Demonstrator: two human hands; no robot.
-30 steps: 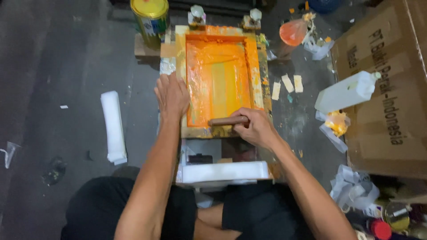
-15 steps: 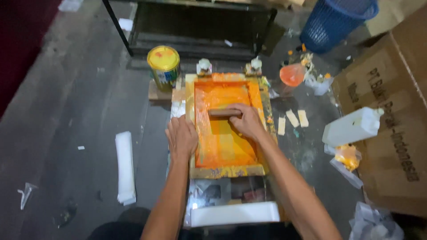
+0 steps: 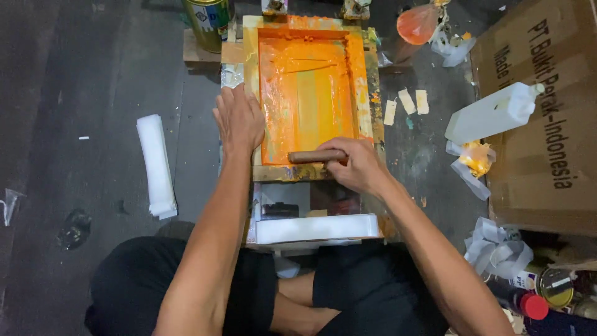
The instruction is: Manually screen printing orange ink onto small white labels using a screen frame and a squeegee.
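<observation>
Item: one printing screen [image 3: 309, 93], rectangular wooden frame, mesh flooded with orange ink, lying flat on the floor straight ahead of the seated person. One squeegee [image 3: 316, 156] with brown wooden handle lies crosswise at the frame's near end, gripped by the right hand [image 3: 356, 165], fingers curled over it. Left hand [image 3: 238, 119] spread flat, pressing the frame's left rail. Left: one white folded stack [image 3: 157, 163]. Far left: one paint can [image 3: 208, 22]. Right: one white jug [image 3: 493, 112], three pale paper strips [image 3: 407, 101], one cardboard box [image 3: 547, 112].
</observation>
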